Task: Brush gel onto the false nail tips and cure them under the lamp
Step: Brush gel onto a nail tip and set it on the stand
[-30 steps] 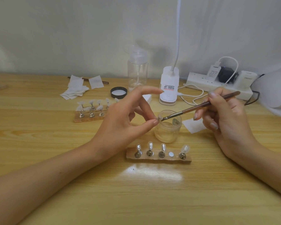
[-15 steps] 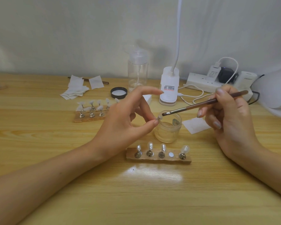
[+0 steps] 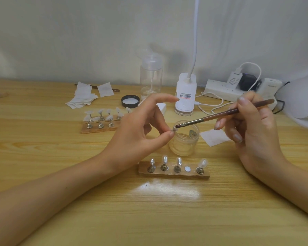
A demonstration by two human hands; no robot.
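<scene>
We see a pale wooden table (image 3: pixel 43 174) carrying a near wooden strip of nail stands (image 3: pixel 173 174), a clear glass jar (image 3: pixel 184 144) just behind it, a farther wooden strip of nail stands (image 3: pixel 98 129) to the left, a black round lid (image 3: pixel 130 101), white paper wipes (image 3: pixel 82 98), a clear plastic pump bottle (image 3: pixel 151 80), a white lamp base (image 3: pixel 185 96) and a white power strip (image 3: pixel 220 90).

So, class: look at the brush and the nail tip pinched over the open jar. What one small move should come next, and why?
Probably a short stroke of the brush along the nail tip. The left hand pinches it above the jar, and the right hand holds the brush with its bristles at the tip.
</scene>
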